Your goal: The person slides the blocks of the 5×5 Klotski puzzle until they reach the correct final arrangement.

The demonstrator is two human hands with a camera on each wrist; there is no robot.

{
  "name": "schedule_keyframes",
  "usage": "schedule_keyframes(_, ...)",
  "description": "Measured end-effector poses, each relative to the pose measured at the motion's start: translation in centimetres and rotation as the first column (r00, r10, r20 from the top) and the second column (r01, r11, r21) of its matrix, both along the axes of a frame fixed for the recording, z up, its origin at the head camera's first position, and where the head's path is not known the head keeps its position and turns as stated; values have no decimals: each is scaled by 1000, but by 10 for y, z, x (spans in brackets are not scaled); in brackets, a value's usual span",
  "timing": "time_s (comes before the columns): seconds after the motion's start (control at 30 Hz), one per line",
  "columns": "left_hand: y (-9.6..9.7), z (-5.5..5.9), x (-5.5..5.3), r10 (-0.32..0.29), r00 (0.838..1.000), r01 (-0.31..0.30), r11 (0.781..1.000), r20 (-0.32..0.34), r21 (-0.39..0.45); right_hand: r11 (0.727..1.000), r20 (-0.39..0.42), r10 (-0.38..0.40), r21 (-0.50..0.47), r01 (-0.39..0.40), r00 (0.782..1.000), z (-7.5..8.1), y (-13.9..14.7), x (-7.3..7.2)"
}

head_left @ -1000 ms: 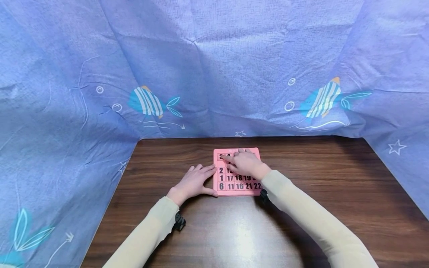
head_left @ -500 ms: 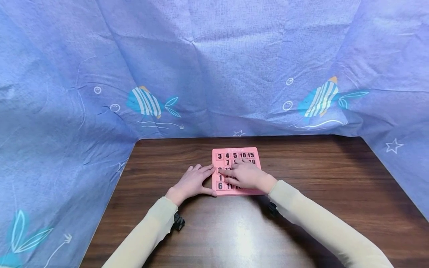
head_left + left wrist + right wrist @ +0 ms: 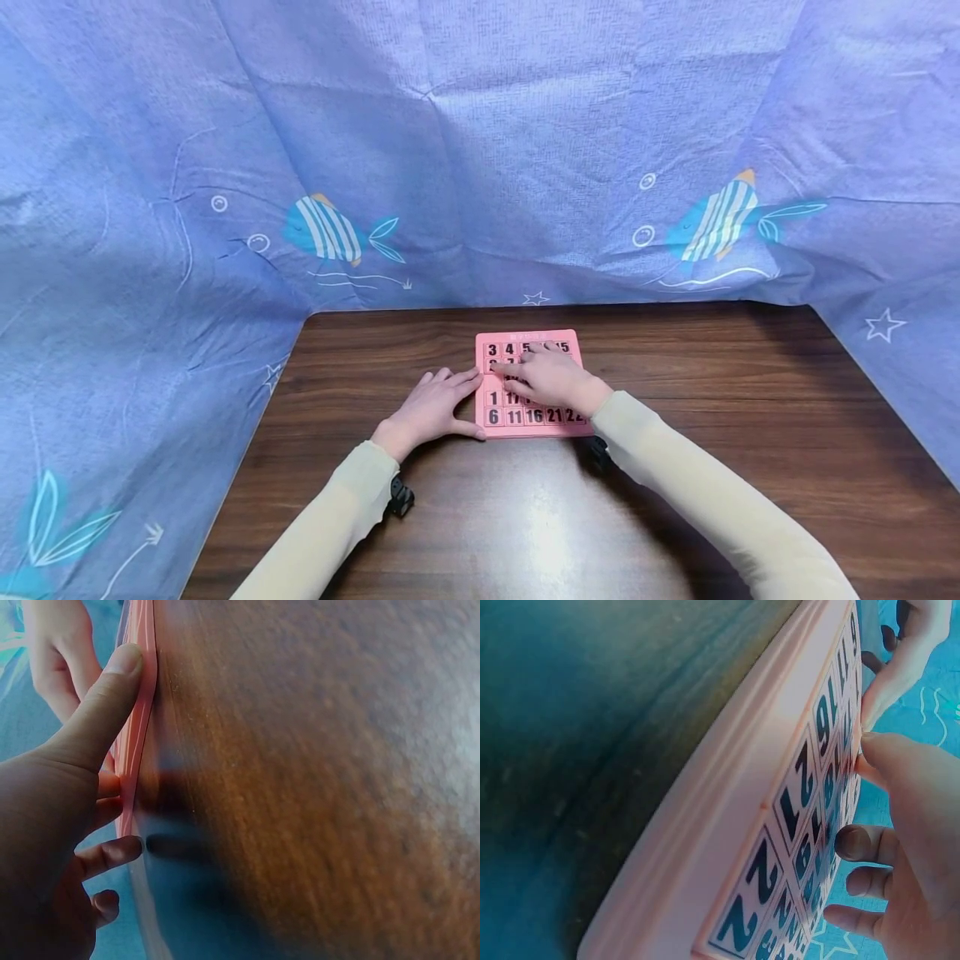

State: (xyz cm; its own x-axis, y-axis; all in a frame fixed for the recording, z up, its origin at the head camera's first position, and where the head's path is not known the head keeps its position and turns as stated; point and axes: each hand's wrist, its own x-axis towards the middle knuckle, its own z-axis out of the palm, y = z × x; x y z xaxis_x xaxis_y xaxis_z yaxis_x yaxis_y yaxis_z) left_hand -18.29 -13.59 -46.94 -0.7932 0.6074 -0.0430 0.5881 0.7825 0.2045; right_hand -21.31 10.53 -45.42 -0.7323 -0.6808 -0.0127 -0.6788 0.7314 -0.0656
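A pink sliding number puzzle (image 3: 525, 432) lies flat on the wooden table in the head view. My left hand (image 3: 427, 412) holds steady at its left side, fingers along the edge and thumb at the near left corner. That thumb (image 3: 112, 694) lies against the pink frame in the left wrist view. My right hand (image 3: 553, 379) reaches over the puzzle, index finger extended onto the 2 tile (image 3: 492, 364) in the second row. Below that tile, the third row's left slot is vacant. The right hand covers several middle tiles; the 22 tile (image 3: 744, 904) shows in the right wrist view.
The dark brown table (image 3: 360, 350) extends around the puzzle on all sides. Behind and to the left hangs a blue cloth (image 3: 480, 167) printed with fish. Black wrist cameras (image 3: 401, 497) sit under the sleeves.
My right hand moves from the 3 tile down to the 2 tile, then back up a little. The 2 tile has slid from the third row to the second. The left hand stays put.
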Motion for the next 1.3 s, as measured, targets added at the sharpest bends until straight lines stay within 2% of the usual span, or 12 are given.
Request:
schedule_keyframes(0.17, 0, 0, 1, 0, 1000, 0, 1000, 6, -1, 999, -33, 40, 7, -39, 999, -1, 2, 5)
schedule_keyframes(0.47, -1, 1, 2, -2, 1000, 2, 1000, 7, 9, 979, -111, 196, -40, -201, 974, -3, 9, 33)
schedule_keyframes(0.67, -3, -1, 0, -2, 1000, 2, 1000, -6, 4, 981, -129, 177, -59, -186, 976, -2, 10, 37)
schedule_keyframes(1.1, 0, 1, -1, -10, 1000, 10, 1000, -2, 16, 996, -44, 85, 11, -85, 995, 1, 10, 18)
schedule_keyframes(1.3, -1, 0, 0, 2, 1000, -2, 1000, 25, 8, 994, -69, 110, -3, -110, 992, -1, 9, 26)
